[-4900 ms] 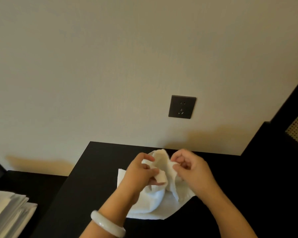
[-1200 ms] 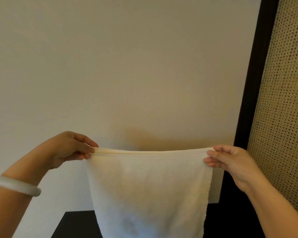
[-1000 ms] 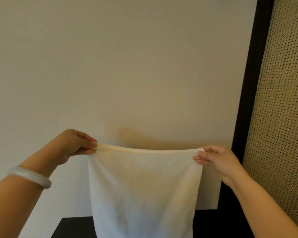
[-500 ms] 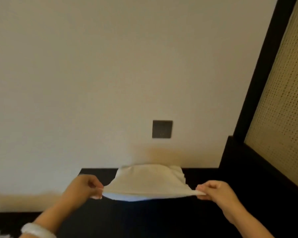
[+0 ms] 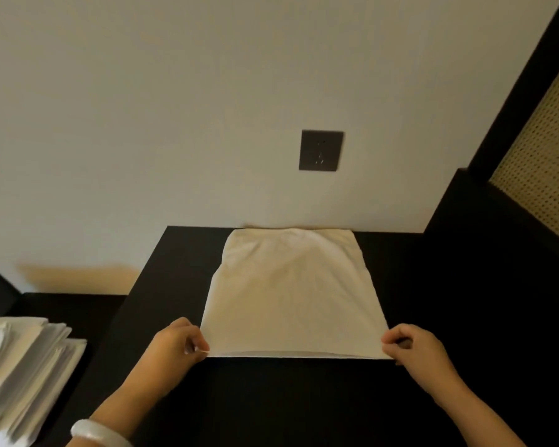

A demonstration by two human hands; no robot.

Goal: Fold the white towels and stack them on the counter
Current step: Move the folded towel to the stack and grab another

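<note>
white towel (image 5: 291, 295) lies flat on the black counter (image 5: 297, 401), far edge right up at the wall (image 5: 175, 108) below the socket (image 5: 321, 150), near edge facing the person. near edge shows two layers, so I read it as already doubled once. left hand (image 5: 175, 346) pinches the near-left corner, thumb against curled fingers with the cloth between; right hand (image 5: 413, 350) does the same at the near-right corner, fingers curled tight on the hem. both grips sit at the extreme corners, presumably to keep the near edge taut and straight so the sheet lies without wrinkles and the layers line up. surface looks smooth, only faint creases toward the far end. pile of white linen (image 5: 23, 359) sits on a lower surface to the left, well apart from the towel; can't tell if that's the finished stack or the supply. pale bangle (image 5: 100, 435) on the left wrist. judgement: this is the spread/align step, fold not finished. next move likely calls for both corners carried together toward the far edge, kept level so the edges match. risks: uneven pull skews the layers, and the far edge butted to the wall leaves no room to slide the cloth away
</note>
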